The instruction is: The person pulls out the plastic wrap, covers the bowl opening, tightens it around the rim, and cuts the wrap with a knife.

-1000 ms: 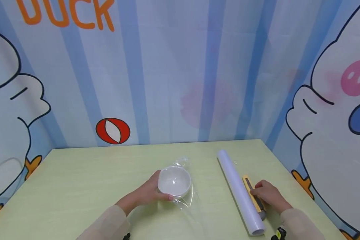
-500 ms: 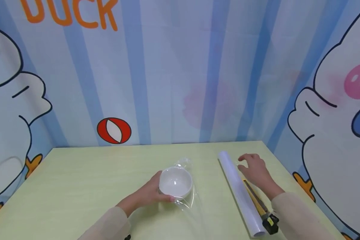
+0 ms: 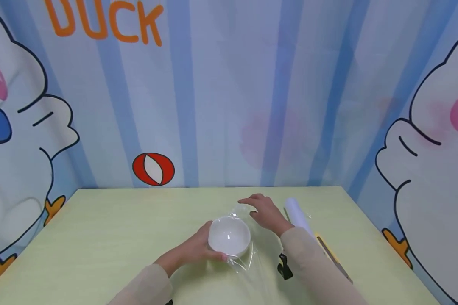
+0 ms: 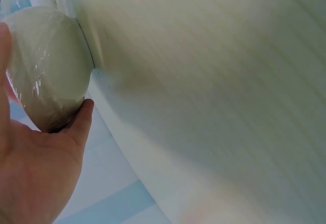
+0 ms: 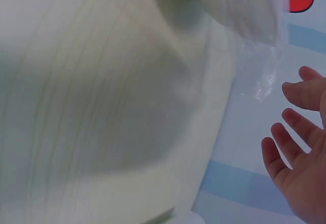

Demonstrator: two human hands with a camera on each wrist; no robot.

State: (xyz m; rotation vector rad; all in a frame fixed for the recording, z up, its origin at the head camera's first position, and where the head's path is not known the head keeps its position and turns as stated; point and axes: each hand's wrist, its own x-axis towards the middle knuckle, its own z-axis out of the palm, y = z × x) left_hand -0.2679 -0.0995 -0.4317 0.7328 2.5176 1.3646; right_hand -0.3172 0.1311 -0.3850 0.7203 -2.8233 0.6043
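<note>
A white bowl (image 3: 229, 236) with clear plastic wrap (image 3: 248, 264) about it is held near the middle of the table. My left hand (image 3: 196, 248) grips it from the left, thumb at the near side. In the left wrist view the wrap clings in creases over the underside of the bowl (image 4: 51, 66). My right hand (image 3: 265, 213) hovers just beyond the bowl's far right side, fingers spread and holding nothing. In the right wrist view a loose flap of wrap (image 5: 262, 76) hangs from the bowl, apart from the fingers (image 5: 277, 158).
A white roll (image 3: 297, 214) lies lengthwise at the right, partly hidden by my right sleeve. Beside it is a yellow utility knife (image 3: 330, 252), also partly covered. The table (image 3: 137, 228) meets a printed curtain (image 3: 229, 106) at its back edge.
My right hand has left the utility knife, risen past the far part of the roll and moved left to near the bowl. My left hand keeps its hold on the bowl.
</note>
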